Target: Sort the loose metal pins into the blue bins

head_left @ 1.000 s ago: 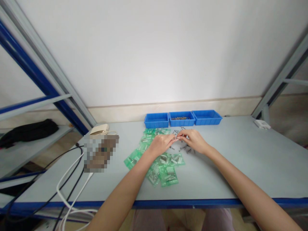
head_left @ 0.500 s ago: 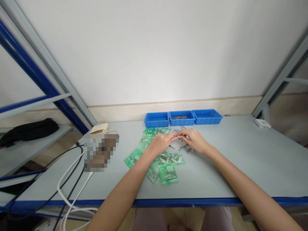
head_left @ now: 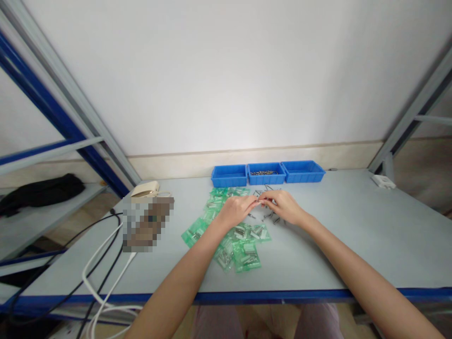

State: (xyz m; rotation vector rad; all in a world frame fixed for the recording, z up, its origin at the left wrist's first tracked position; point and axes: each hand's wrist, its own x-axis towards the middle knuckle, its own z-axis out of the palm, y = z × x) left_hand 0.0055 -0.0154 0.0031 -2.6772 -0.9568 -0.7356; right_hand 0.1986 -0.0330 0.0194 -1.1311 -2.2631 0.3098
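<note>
My left hand (head_left: 237,209) and my right hand (head_left: 280,204) meet at the fingertips above the middle of the table. Both are closed in a pinch; whatever lies between the fingers is too small and too covered to name. Under and around my right hand lie loose metal screws (head_left: 271,217), partly hidden by it. Green plastic bags (head_left: 247,256) with metal hardware inside spread out beneath and around my left hand and forearm, some overlapping.
Three blue bins stand in a row at the back: a left bin (head_left: 229,181), a middle bin (head_left: 266,180) holding screws, and a right bin (head_left: 304,178). A cream-coloured box (head_left: 145,189) and cables (head_left: 102,282) are at the left. A white adapter (head_left: 383,181) sits far right.
Hardly anything differs. The fingertips of both hands have shifted very slightly while staying together, and the whole view has drifted a little.
</note>
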